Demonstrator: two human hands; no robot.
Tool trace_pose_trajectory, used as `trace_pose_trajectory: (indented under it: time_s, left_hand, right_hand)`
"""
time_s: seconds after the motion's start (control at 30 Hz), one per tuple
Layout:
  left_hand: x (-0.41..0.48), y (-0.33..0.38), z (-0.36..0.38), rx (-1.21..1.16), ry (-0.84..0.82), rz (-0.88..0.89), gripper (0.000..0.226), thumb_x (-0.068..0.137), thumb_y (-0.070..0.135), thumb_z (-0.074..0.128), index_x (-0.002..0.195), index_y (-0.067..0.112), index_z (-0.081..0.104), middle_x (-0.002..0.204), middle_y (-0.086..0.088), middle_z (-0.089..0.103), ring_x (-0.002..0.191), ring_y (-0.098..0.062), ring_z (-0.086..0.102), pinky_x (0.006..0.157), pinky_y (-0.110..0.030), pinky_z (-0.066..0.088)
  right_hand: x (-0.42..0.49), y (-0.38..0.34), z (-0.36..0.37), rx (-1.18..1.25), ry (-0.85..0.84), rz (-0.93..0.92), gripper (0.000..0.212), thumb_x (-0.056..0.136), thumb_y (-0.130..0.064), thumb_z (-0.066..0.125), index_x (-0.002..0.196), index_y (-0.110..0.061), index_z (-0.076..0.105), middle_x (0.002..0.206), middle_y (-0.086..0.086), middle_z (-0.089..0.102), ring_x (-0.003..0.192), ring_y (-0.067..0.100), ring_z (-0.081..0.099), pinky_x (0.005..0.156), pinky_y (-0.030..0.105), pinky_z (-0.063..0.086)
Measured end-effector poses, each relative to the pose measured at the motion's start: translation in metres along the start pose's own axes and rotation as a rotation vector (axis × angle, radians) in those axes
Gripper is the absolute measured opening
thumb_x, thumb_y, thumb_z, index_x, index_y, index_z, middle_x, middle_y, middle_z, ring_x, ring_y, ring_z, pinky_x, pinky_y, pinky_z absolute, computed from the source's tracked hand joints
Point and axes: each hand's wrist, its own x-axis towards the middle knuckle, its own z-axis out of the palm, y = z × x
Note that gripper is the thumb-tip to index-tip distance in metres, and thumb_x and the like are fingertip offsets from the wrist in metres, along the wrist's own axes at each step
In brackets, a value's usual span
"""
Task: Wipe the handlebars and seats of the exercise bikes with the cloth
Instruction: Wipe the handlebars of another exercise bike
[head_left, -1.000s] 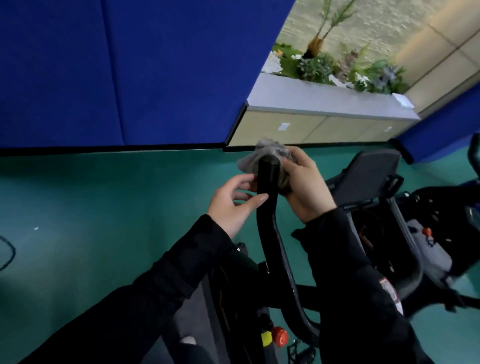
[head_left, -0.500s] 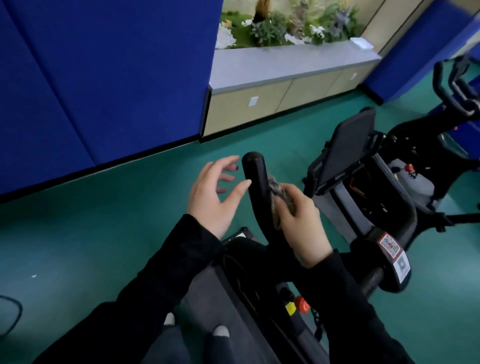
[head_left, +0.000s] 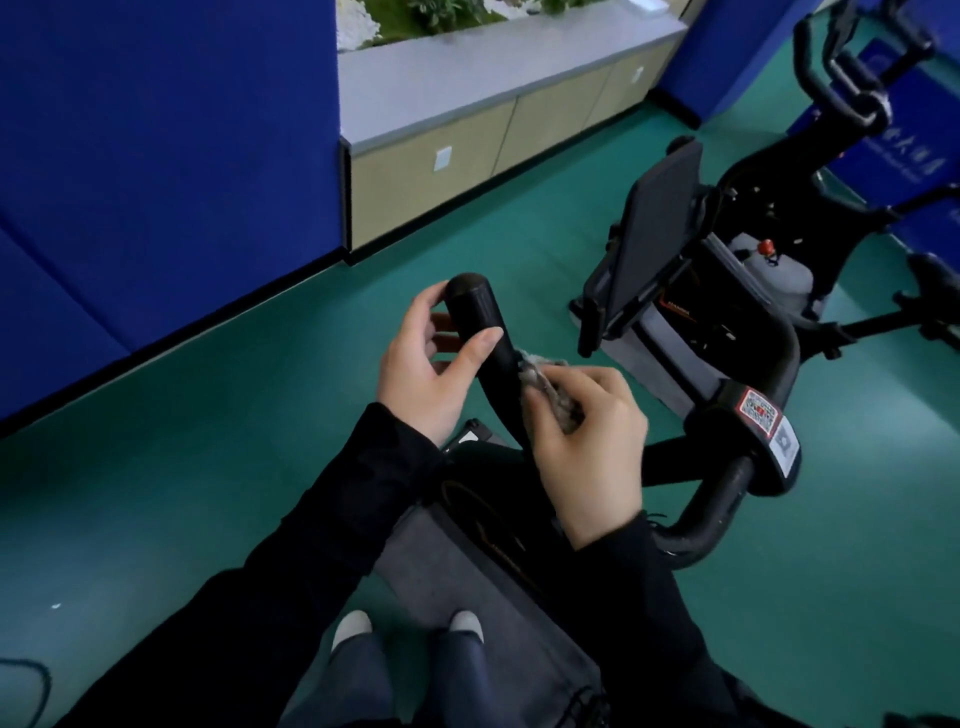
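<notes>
A black handlebar grip (head_left: 477, 317) of the exercise bike rises in the middle of the head view. My left hand (head_left: 426, 369) curls round its upper end, thumb across the front. My right hand (head_left: 587, 436) holds a crumpled grey cloth (head_left: 545, 387) against the bar just below the left hand. Most of the cloth is hidden inside my fingers. The bar curves on to the right past a padded clamp with a sticker (head_left: 753, 436).
The bike's tablet holder (head_left: 649, 239) stands behind the bar. A second bike (head_left: 841, 98) is at the far right. A blue padded wall (head_left: 156, 156) and a low cabinet (head_left: 467, 140) line the far side of the green floor (head_left: 208, 415). My shoes (head_left: 353, 626) show below.
My right hand slid the cloth down the grip from its top. My left hand opened away from the bar, then closed round its upper end. The view tilted down and right.
</notes>
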Motion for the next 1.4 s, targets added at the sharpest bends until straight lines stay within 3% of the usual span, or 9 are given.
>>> trace_pose_trajectory:
  time_s: [0.27, 0.37, 0.5, 0.63, 0.8, 1.0, 1.17, 1.27, 1.4]
  left_hand:
    - [0.005, -0.003, 0.000, -0.006, 0.002, 0.011, 0.050, 0.086, 0.018, 0.067, 0.131, 0.016, 0.045, 0.111, -0.003, 0.058, 0.094, -0.004, 0.059, 0.085, -0.019, 0.048]
    - [0.006, -0.006, 0.001, 0.008, 0.000, 0.022, 0.052, 0.087, 0.018, 0.066, 0.134, 0.012, 0.044, 0.109, 0.003, 0.057, 0.090, 0.012, 0.056, 0.083, -0.010, 0.045]
    - [0.006, -0.009, 0.001, 0.011, 0.013, 0.024, 0.053, 0.087, 0.021, 0.066, 0.134, 0.013, 0.044, 0.116, -0.001, 0.056, 0.094, 0.011, 0.055, 0.084, -0.008, 0.044]
    - [0.003, -0.008, 0.004, 0.007, 0.033, 0.012, 0.055, 0.087, 0.021, 0.064, 0.137, 0.013, 0.042, 0.116, 0.006, 0.053, 0.089, 0.025, 0.049, 0.080, 0.001, 0.038]
    - [0.002, -0.006, 0.003, 0.022, 0.030, 0.018, 0.056, 0.089, 0.020, 0.063, 0.139, 0.010, 0.041, 0.115, 0.003, 0.056, 0.093, 0.014, 0.055, 0.084, -0.006, 0.043]
    - [0.000, -0.006, 0.005, 0.022, 0.051, 0.030, 0.054, 0.088, 0.018, 0.063, 0.137, 0.009, 0.042, 0.111, 0.000, 0.059, 0.094, 0.003, 0.058, 0.088, -0.014, 0.047]
    - [0.000, -0.007, 0.007, 0.014, 0.070, 0.032, 0.053, 0.089, 0.019, 0.062, 0.137, 0.009, 0.042, 0.114, 0.000, 0.058, 0.096, 0.003, 0.058, 0.089, -0.015, 0.046]
    - [-0.001, -0.007, 0.008, 0.027, 0.086, 0.034, 0.053, 0.089, 0.020, 0.062, 0.138, 0.008, 0.042, 0.112, 0.008, 0.057, 0.095, 0.012, 0.056, 0.087, -0.009, 0.044]
    - [-0.003, -0.007, 0.007, 0.009, 0.095, 0.032, 0.054, 0.088, 0.020, 0.062, 0.138, 0.008, 0.043, 0.118, -0.001, 0.058, 0.102, 0.000, 0.057, 0.098, -0.025, 0.045]
  right_hand:
    - [-0.031, 0.010, -0.008, -0.043, 0.097, -0.124, 0.014, 0.079, -0.005, 0.075, 0.093, -0.006, 0.075, 0.097, 0.012, 0.058, 0.093, 0.030, 0.059, 0.079, 0.041, 0.051]
    - [-0.024, 0.004, -0.005, 0.010, 0.059, -0.096, 0.015, 0.081, -0.009, 0.074, 0.095, -0.007, 0.075, 0.097, 0.009, 0.060, 0.093, 0.024, 0.060, 0.082, 0.030, 0.050]
    - [-0.010, 0.018, -0.022, 0.040, -0.061, -0.010, 0.016, 0.084, -0.016, 0.072, 0.099, -0.011, 0.074, 0.094, 0.002, 0.060, 0.087, 0.008, 0.055, 0.079, 0.000, 0.034]
    - [0.015, 0.020, -0.020, 0.001, -0.241, 0.042, 0.014, 0.089, -0.020, 0.066, 0.101, -0.013, 0.071, 0.092, 0.003, 0.060, 0.087, 0.016, 0.057, 0.072, -0.002, 0.030]
    - [0.018, 0.027, -0.021, 0.047, -0.349, 0.087, 0.038, 0.090, -0.028, 0.063, 0.125, -0.016, 0.055, 0.112, 0.004, 0.058, 0.106, 0.017, 0.053, 0.079, 0.012, 0.030]
    - [0.015, 0.042, -0.030, 0.046, -0.488, 0.146, 0.018, 0.094, -0.035, 0.055, 0.105, -0.021, 0.060, 0.106, 0.001, 0.046, 0.110, 0.021, 0.045, 0.085, 0.018, 0.028]
    - [0.033, 0.037, -0.027, 0.143, -0.667, 0.197, 0.011, 0.096, -0.031, 0.053, 0.101, -0.022, 0.053, 0.094, -0.004, 0.060, 0.093, 0.016, 0.056, 0.074, 0.023, 0.044]
    - [0.046, 0.030, -0.022, 0.232, -0.776, 0.233, 0.024, 0.097, -0.024, 0.053, 0.118, -0.013, 0.057, 0.115, 0.011, 0.065, 0.110, 0.027, 0.059, 0.099, 0.043, 0.045]
    - [0.047, 0.043, -0.035, 0.249, -0.904, 0.324, 0.028, 0.098, -0.016, 0.051, 0.122, -0.001, 0.055, 0.123, 0.023, 0.062, 0.114, 0.037, 0.058, 0.103, 0.050, 0.043]
